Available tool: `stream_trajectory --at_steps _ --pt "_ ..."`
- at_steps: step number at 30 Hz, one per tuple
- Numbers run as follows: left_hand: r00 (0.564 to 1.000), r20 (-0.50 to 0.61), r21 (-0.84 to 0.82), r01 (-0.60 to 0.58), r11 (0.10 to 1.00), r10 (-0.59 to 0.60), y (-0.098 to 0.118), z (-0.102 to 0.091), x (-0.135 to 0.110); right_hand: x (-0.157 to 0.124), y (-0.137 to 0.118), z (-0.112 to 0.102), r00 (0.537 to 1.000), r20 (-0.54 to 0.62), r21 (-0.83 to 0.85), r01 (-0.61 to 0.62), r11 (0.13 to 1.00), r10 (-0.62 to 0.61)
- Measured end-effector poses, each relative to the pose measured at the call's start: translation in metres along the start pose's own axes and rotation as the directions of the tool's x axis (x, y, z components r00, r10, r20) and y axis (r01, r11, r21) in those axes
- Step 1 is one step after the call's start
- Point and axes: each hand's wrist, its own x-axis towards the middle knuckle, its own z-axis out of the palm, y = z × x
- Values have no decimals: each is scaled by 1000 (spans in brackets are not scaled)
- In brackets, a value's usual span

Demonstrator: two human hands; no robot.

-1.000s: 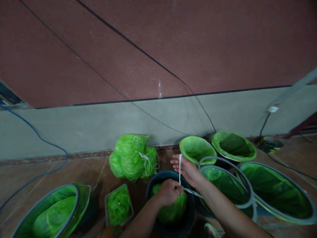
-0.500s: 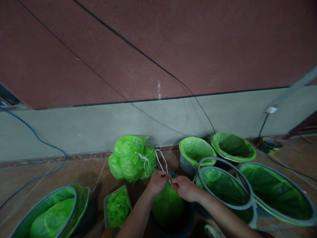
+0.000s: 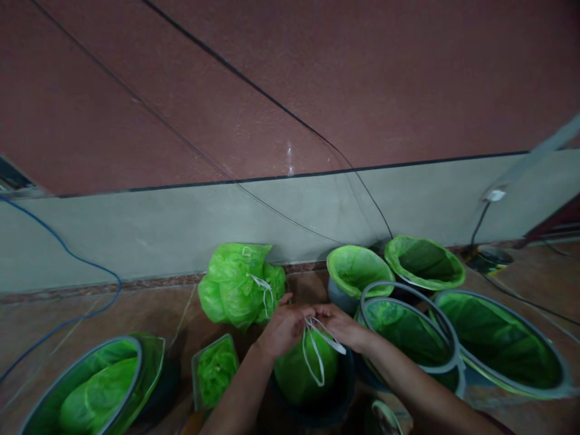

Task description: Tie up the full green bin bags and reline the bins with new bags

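My left hand (image 3: 285, 329) and my right hand (image 3: 341, 326) meet above a dark bucket (image 3: 348, 386). Inside it sits a green mesh bag (image 3: 301, 377). A white drawstring (image 3: 321, 365) hangs in loops from between my fingers over the bag. Both hands are closed at the string where it leaves the bag's neck, the left thumb or a finger sticking up. The exact grip of the fingertips is partly hidden.
Filled green bags (image 3: 235, 284) lean at the wall. A tray of green mesh (image 3: 216, 371) and a lined tub (image 3: 136, 368) stand left. Right are several lined buckets (image 3: 360, 272), a loose grey ring (image 3: 446, 320) and a can (image 3: 489, 260). A blue cable (image 3: 86, 260) crosses the floor left.
The white string loop, which stood up above my hands, now hangs down in front of the bag. My left hand has turned, and both hands have risen slightly.
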Motion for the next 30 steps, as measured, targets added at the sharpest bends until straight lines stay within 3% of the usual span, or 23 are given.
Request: stream_trajectory --at_steps 3,7,12,15,17,20,21,23,27,30 --pt "998 -42 125 -48 991 53 -3 -2 -2 -5 -10 2 999 42 58 -37 998 34" --pt "968 -227 210 -54 976 102 -6 5 -4 -11 -19 -1 989 104 161 -118 980 102" --pt "924 -382 52 -6 999 26 -5 15 -3 -7 -13 -1 997 50 195 -69 978 61" --pt "929 -362 -142 30 989 -80 -2 17 -1 -2 -10 -2 997 -66 -18 45 999 -46" --pt "931 -333 -191 89 978 -150 -1 18 0 0 -11 -4 973 -145 -348 119 930 -179" --pt "921 -301 -183 197 963 -246 -3 21 1 -1 -10 -7 929 -147 -793 95 602 -339" --pt "909 -301 -184 240 953 -287 -5 22 2 -2 -8 -8 928 -146 -862 51 504 -343" --pt "876 -289 -194 341 920 -386 -10 25 3 -4 -4 -12 934 -181 -917 -47 396 -307" --pt "817 -148 -113 545 831 -557 -19 27 2 -6 3 -23 937 -270 -912 -174 372 -223" --pt "792 -85 8 607 795 -604 -23 26 -1 -5 3 -28 957 -236 -865 -128 485 -168"
